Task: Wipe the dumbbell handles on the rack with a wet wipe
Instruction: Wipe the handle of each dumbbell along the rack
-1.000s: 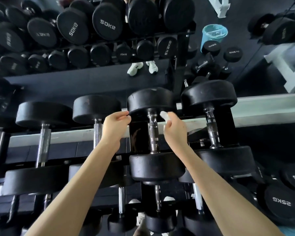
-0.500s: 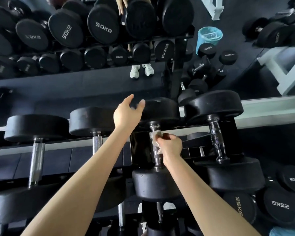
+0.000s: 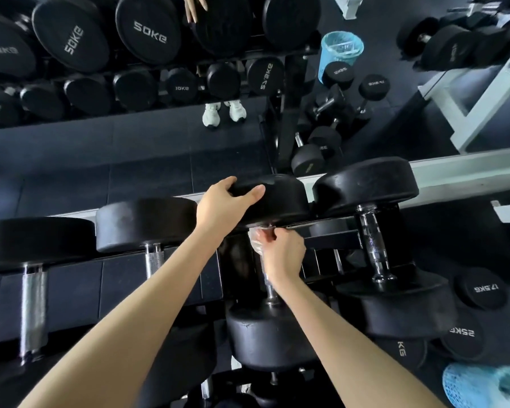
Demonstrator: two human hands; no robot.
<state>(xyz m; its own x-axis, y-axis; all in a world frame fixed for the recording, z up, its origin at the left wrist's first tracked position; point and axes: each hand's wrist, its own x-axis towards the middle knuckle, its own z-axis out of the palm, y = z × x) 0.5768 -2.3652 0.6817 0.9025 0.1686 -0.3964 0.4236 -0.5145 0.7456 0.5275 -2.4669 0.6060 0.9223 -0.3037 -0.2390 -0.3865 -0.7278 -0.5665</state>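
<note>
A row of black dumbbells lies on the rack (image 3: 333,240) below me. My right hand (image 3: 281,254) is wrapped around the upper part of the chrome handle (image 3: 270,290) of the middle dumbbell, with a white wet wipe (image 3: 255,242) pressed between palm and metal. My left hand (image 3: 224,206) grips the rim of that dumbbell's far head (image 3: 280,198). Its near head (image 3: 265,337) sits just under my right forearm. Most of the handle is hidden by my right hand.
Neighbouring dumbbells have bare chrome handles, one to the left (image 3: 153,257) and one to the right (image 3: 373,245). A mirror behind the rack reflects more dumbbells, white shoes (image 3: 224,113) and a blue bin (image 3: 340,51). A blue mesh basket (image 3: 480,384) stands at bottom right.
My right hand came down with the wipe and closed around the middle handle, then slid up towards the far head. My left hand rose from near the handle and took hold of the far head.
</note>
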